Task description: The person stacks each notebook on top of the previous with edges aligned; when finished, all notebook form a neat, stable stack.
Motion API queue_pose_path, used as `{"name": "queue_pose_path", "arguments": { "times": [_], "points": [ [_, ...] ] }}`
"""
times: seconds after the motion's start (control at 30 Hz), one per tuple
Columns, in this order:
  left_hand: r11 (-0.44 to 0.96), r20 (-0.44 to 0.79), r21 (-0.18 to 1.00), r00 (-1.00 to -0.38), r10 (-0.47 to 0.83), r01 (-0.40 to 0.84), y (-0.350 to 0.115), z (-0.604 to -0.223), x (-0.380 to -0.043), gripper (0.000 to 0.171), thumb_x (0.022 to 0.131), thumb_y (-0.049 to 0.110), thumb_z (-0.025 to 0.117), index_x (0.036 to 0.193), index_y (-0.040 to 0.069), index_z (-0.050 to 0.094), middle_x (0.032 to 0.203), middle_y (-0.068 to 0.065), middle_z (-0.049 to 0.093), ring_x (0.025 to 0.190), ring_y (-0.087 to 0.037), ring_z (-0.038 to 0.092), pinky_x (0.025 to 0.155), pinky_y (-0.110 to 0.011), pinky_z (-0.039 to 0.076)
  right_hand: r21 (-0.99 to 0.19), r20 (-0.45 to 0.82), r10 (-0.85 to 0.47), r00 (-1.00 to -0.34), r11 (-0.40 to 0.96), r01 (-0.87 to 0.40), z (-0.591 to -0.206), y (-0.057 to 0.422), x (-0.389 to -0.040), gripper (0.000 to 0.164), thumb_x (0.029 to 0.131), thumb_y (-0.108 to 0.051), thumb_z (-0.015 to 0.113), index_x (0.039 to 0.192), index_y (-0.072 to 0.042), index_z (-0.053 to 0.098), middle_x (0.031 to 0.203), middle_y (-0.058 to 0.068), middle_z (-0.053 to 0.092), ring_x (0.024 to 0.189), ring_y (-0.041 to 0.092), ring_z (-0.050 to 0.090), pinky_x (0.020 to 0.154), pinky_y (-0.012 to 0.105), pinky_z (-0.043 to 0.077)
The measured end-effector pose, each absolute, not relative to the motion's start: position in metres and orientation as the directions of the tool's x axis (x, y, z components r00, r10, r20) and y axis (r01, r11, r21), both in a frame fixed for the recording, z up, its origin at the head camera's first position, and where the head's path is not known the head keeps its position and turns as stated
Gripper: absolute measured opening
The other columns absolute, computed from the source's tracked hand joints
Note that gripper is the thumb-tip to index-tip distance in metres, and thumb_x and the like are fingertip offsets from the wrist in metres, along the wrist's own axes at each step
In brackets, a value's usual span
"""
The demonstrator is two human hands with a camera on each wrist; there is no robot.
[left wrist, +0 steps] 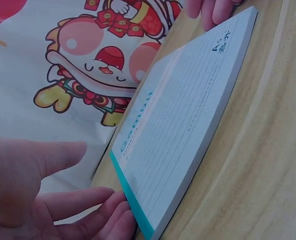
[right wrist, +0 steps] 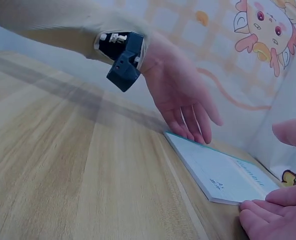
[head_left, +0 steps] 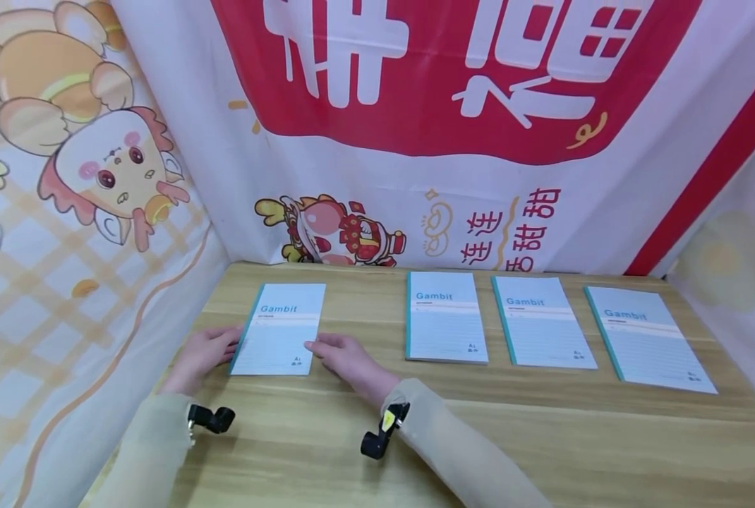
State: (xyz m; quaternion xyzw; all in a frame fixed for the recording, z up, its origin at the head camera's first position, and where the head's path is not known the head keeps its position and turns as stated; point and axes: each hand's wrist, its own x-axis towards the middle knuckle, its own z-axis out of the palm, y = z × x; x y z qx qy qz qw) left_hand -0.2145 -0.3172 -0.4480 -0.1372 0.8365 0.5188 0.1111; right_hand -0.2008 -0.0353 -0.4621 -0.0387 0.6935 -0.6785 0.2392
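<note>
A notebook (head_left: 279, 329) was positioned flat on the counter (head_left: 307, 441), cover upward, at the left end of the row. Its teal spine was touched by the fingertips of the left hand (head_left: 202, 355), its opposite edge by those of the right hand (head_left: 353, 361); both hands were relaxed and unclenched. Three similar notebooks (head_left: 544, 324) were lined up farther right.
</note>
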Motion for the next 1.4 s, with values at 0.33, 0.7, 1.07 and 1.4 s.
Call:
{"name": "queue_pose_path", "arguments": {
  "times": [0.33,0.7,1.07,1.4],
  "points": [
    [0.448,-0.363,0.810,-0.924,-0.121,-0.377,-0.3251,-0.4564,-0.2184,0.061,0.107,0.027,0.053,0.147,-0.016,0.037,0.152,-0.034,0.038,0.134,-0.038,0.045,0.107,-0.045,0.047,-0.944,-0.295,-0.422,-0.857,-0.012,0.331,-0.4631,-0.0364,-0.1994,0.070,0.097,-0.040,0.070,0.146,0.005,0.047,0.143,0.016,0.055,0.132,0.027,0.052,0.110,0.040,0.044],
    [0.590,-0.334,0.710,-0.921,-0.198,-0.384,-0.3234,-0.4558,-0.2186,0.049,0.102,0.017,0.059,0.145,-0.005,0.051,0.150,-0.030,0.042,0.136,-0.043,0.039,0.111,-0.059,0.035,-0.945,-0.284,-0.431,-0.857,-0.024,0.325,-0.4655,-0.0374,-0.2004,0.071,0.098,-0.039,0.068,0.148,0.005,0.044,0.146,0.017,0.052,0.133,0.028,0.051,0.111,0.041,0.042],
    [0.631,-0.249,0.710,-0.950,-0.191,-0.313,-0.3227,-0.4537,-0.2213,0.046,0.097,0.016,0.068,0.138,-0.005,0.059,0.139,-0.028,0.055,0.123,-0.038,0.051,0.099,-0.051,0.045,-0.964,-0.265,-0.370,-0.890,0.096,0.247,-0.4667,-0.0379,-0.2000,0.073,0.096,-0.048,0.068,0.149,-0.002,0.048,0.147,0.013,0.053,0.134,0.028,0.050,0.113,0.047,0.039],
    [0.536,-0.262,0.791,-0.955,-0.136,-0.294,-0.3239,-0.4499,-0.2150,0.045,0.095,0.006,0.071,0.134,-0.013,0.057,0.132,-0.032,0.058,0.103,-0.024,0.065,0.080,-0.033,0.060,-0.964,-0.264,-0.367,-0.892,0.133,0.230,-0.4673,-0.0356,-0.1981,0.073,0.096,-0.051,0.067,0.149,-0.004,0.049,0.147,0.013,0.053,0.135,0.030,0.048,0.113,0.050,0.038]
  ]
}}
